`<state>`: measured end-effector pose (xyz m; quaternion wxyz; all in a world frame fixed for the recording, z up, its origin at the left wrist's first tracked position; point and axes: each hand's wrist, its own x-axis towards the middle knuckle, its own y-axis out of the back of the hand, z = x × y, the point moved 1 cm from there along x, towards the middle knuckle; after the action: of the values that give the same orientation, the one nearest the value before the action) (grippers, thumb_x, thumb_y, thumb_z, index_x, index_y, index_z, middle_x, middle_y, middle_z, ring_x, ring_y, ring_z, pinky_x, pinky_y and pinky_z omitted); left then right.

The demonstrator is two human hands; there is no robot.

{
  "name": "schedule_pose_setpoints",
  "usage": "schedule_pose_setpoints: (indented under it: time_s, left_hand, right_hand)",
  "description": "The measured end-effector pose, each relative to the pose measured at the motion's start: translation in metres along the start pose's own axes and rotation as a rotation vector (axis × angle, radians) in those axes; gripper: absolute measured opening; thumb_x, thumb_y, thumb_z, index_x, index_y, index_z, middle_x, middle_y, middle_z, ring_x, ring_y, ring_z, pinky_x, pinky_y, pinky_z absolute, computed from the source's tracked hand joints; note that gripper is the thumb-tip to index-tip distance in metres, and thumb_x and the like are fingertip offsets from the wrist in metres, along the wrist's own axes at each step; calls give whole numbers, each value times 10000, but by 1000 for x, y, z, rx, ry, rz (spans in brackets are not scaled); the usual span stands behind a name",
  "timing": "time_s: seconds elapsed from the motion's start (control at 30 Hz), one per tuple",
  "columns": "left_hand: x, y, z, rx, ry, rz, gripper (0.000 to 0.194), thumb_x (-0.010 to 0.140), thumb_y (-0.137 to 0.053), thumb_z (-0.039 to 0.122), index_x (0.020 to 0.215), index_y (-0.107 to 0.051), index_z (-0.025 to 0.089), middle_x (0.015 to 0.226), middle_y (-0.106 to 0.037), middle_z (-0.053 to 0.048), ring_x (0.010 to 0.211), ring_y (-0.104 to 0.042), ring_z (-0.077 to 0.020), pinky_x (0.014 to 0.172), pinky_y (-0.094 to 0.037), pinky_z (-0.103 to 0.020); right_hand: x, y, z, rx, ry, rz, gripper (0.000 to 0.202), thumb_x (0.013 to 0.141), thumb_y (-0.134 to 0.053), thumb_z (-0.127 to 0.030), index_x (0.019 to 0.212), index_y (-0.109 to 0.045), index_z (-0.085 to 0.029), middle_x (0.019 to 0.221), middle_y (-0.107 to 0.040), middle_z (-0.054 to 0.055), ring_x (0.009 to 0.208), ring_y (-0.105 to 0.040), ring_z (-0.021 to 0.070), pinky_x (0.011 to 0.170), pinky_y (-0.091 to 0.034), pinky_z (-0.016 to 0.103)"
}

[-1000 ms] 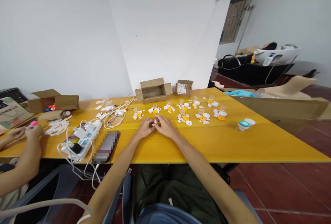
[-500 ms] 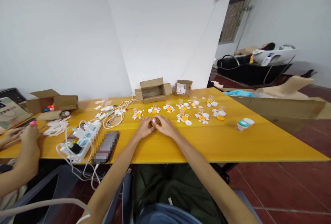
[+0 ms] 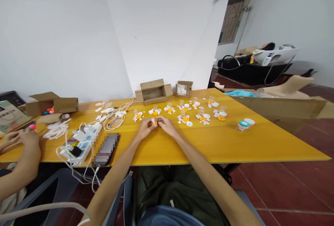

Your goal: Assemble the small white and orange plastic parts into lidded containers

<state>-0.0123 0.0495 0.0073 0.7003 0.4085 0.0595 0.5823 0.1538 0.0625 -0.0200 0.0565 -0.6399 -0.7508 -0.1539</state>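
Both my hands meet over the yellow table (image 3: 167,149), around a small clear piece with an orange part (image 3: 153,121). My left hand (image 3: 145,129) is closed on its left side, thumb and fingers round it. On the other side, my right hand (image 3: 166,126) has its fingertips close together beside the piece; whether they grip it is too small to make out. Beyond my hands lie small groups of white discs, little white pieces, orange rings (image 3: 186,119) and clear cups. At the right stands a clear jar with a teal lid (image 3: 243,124) beside a white lid (image 3: 249,121).
Open cardboard boxes (image 3: 152,94) stand at the back. To the left are a power strip (image 3: 85,146), white cables, a phone (image 3: 106,149) and a co-worker's hands (image 3: 28,136) near a pink piece. A large carton (image 3: 273,109) is beyond the right edge.
My hands have parted slightly, and more of the orange part now shows between them. The view has shifted a little. The co-worker's hands have moved slightly.
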Motion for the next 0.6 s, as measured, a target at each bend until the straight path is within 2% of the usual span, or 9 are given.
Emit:
schedule_pose_setpoints:
  time_s: [0.1,0.23,0.4,0.6]
  left_hand:
    - [0,1,5,-43,-17,58,146,835,-702,345,847,-669,204,917,-682,-28,905,-600,-206,865,-482,-340]
    - [0,1,10,-59,-21,91,184,859,-669,392,897,-678,212,965,-691,-29,913,-606,-196,830,-475,-317]
    - [1,2,13,-108,-11,85,245,825,-707,449,894,-695,214,955,-703,-25,894,-605,-189,785,-464,-297]
    - [1,4,16,-252,-18,101,268,752,-782,455,863,-740,215,934,-719,-28,857,-614,-189,765,-457,-296]
  right_hand:
    - [-2,-2,-5,193,-94,-75,187,870,-558,-189,990,-698,-219,966,-754,44,903,-724,190,848,-613,388]
    - [-8,-1,-13,429,-197,-130,131,922,-574,-249,937,-701,-221,942,-749,53,888,-730,186,875,-614,393]
    - [-10,1,-15,595,-276,-129,65,904,-639,-219,868,-692,-208,950,-747,54,910,-722,172,920,-596,376]
    - [-8,0,-10,778,-327,-126,110,820,-768,-197,753,-683,-185,790,-732,32,770,-703,137,832,-598,293]
